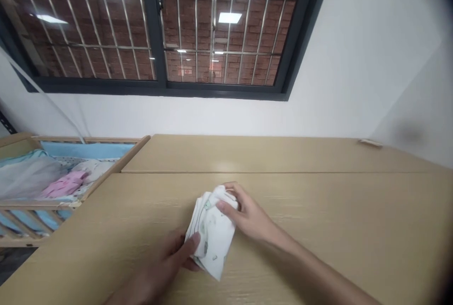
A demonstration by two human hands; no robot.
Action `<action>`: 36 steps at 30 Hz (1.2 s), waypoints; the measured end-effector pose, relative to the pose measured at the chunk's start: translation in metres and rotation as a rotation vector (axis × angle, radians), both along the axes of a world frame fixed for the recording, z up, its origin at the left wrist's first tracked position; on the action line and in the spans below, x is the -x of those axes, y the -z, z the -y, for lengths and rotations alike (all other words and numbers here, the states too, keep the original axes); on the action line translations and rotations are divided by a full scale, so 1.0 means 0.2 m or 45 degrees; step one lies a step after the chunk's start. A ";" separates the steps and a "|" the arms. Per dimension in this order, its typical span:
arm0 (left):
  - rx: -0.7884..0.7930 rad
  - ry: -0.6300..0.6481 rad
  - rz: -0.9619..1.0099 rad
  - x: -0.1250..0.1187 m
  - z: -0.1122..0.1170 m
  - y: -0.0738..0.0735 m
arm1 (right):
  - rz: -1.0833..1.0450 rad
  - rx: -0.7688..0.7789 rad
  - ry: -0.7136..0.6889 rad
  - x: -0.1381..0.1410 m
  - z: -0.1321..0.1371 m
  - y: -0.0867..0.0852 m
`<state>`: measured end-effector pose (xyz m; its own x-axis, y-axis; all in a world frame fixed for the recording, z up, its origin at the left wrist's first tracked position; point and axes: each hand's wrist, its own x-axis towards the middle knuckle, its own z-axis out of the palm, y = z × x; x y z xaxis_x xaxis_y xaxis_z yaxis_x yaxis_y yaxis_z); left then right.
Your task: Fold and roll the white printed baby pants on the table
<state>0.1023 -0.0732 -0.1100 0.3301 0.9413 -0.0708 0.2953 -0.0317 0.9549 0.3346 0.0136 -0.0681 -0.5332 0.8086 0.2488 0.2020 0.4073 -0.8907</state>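
Between my two hands, above the wooden tabletop (311,210), is a folded white cloth with a green print (217,236). It is layered along its left side and hangs tilted, with one corner pointing down. My left hand (177,251) grips its lower left edge, thumb on top and fingers underneath. At the upper right corner, my right hand (247,213) pinches it, the thumb lying across the front face and the fingers behind. Whether it is a garment, a diaper or a plain cloth cannot be made out.
To the left stands a wooden crib (132,154) with blue lining, holding a pink cloth (67,183) and pale bedding. A barred window (222,89) with a dark frame is set in the white wall behind. A small flat object (370,143) lies at the table's far right edge.
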 end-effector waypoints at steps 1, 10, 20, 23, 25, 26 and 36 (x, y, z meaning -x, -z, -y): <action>-0.105 -0.061 -0.077 0.00 0.02 0.02 | 0.029 0.035 -0.063 0.02 -0.04 0.00; -1.542 -0.196 -0.984 0.01 0.08 0.37 | 0.751 -0.267 -0.266 0.16 -0.17 0.23; -1.946 -0.023 -1.179 -0.08 0.05 0.43 | 0.672 -0.839 -0.343 0.34 -0.07 0.20; -1.824 0.012 -1.113 -0.06 0.06 0.40 | 0.672 -0.894 -0.472 0.37 -0.04 0.20; -1.755 0.024 -1.066 -0.06 0.06 0.38 | 0.712 -0.907 -0.520 0.38 -0.04 0.22; -1.731 0.030 -1.049 -0.05 0.06 0.37 | 0.724 -0.902 -0.527 0.38 -0.05 0.24; -1.493 0.142 -0.848 -0.05 0.02 0.30 | 0.616 -0.766 -0.489 0.35 -0.07 0.33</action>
